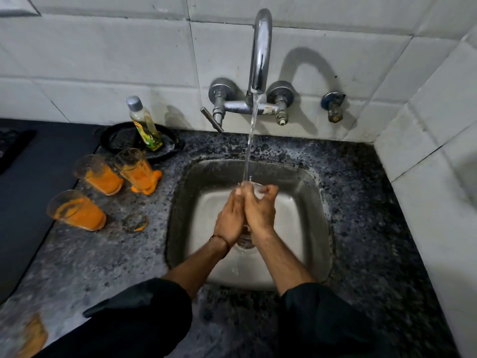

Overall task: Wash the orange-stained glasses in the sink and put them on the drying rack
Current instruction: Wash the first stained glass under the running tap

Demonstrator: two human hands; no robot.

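Note:
Both my hands are over the steel sink (pixel 315 228), pressed around a clear glass (pixel 258 190) under the running tap (pixel 260 50). My left hand (pixel 229 218) wraps its left side and my right hand (pixel 260 210) its right side; most of the glass is hidden by fingers. The water stream (pixel 251 140) lands on its rim. Three orange-stained glasses stand on the counter left of the sink: one far left (pixel 98 174), one beside it (pixel 136 170), one nearer me (pixel 74 210). Another orange-stained glass (pixel 32 337) is blurred at the bottom left corner.
A dish-soap bottle (pixel 144 124) stands on a black dish (pixel 116 140) behind the glasses. An orange ring stain (pixel 135 223) marks the speckled granite counter (pixel 361 202). A dark stovetop (pixel 28 192) lies at the left. Tiled walls close the back and right side.

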